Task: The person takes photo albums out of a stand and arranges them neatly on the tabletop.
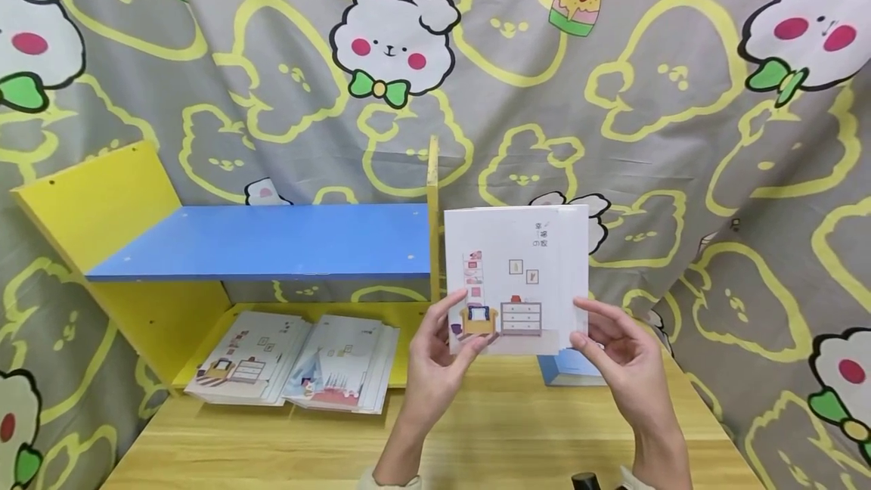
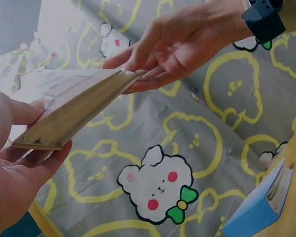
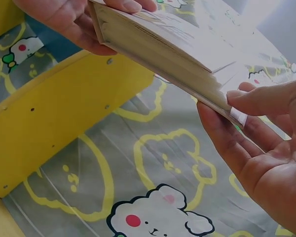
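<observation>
Held up above the table is a white book (image 1: 517, 278) with a drawn armchair and chest of drawers on its front. My left hand (image 1: 438, 361) pinches its lower left edge, thumb in front and fingers behind. On the other side, my right hand (image 1: 626, 361) pinches the lower right edge in the same way. The left wrist view shows the book's thick page block (image 2: 79, 108) between both hands. Behind the book, a light blue book-like block (image 1: 571, 369) sits on the table, partly covered.
A yellow shelf unit (image 1: 129, 233) with a blue board (image 1: 286, 240) stands at the left. On its lower level lie two stacks of similar books, a left stack (image 1: 245, 354) and a right stack (image 1: 343, 361). A patterned curtain (image 1: 517, 112) hangs behind the wooden table (image 1: 531, 429).
</observation>
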### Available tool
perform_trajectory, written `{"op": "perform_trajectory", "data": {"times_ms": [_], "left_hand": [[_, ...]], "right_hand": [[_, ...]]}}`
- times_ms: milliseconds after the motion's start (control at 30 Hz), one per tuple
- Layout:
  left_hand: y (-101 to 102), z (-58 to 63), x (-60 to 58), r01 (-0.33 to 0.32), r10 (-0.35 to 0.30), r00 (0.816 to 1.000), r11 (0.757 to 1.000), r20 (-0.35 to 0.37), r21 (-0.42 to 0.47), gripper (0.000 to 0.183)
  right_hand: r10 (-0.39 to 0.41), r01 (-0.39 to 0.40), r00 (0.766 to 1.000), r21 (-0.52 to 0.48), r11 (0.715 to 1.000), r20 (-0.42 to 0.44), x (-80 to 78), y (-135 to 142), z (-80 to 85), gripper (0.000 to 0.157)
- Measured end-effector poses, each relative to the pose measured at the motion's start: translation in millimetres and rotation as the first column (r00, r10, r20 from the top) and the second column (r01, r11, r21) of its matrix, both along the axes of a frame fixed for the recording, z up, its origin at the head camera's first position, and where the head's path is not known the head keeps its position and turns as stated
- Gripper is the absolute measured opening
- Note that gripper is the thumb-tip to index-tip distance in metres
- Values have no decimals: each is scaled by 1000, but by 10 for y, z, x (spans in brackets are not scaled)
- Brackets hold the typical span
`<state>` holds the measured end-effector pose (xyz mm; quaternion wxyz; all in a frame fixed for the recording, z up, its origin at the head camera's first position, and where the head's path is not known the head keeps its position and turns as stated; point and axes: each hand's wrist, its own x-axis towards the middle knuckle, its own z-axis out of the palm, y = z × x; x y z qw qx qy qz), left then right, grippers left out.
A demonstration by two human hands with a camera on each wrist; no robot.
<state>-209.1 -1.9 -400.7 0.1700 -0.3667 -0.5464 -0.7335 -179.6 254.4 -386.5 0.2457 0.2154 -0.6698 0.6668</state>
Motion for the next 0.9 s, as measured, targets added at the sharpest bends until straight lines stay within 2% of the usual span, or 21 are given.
{"op": "perform_trajectory", "data": {"times_ms": [233,500,733,900], "left_hand": [[44,-9,-32,-10,9,1000,1000,11,16,60],[71,-65,-82,-9,8,1000,999,9,35,60],[80,-89,-122,-2,3,1000,999,-16,36,61],[70,-118,-141,-4,3,1000,999,11,33,61]], "right_hand": [[11,-12,1000,-26,1000,-24,-35,33,-28,47],[12,-13,1000,-31,999,-6,-76,39,-64,45],[55,-56,998,-49,997,-21,-114,38,-86,45],[66,-66,998,-59,996,-7,-144,26,-116,45]]}}
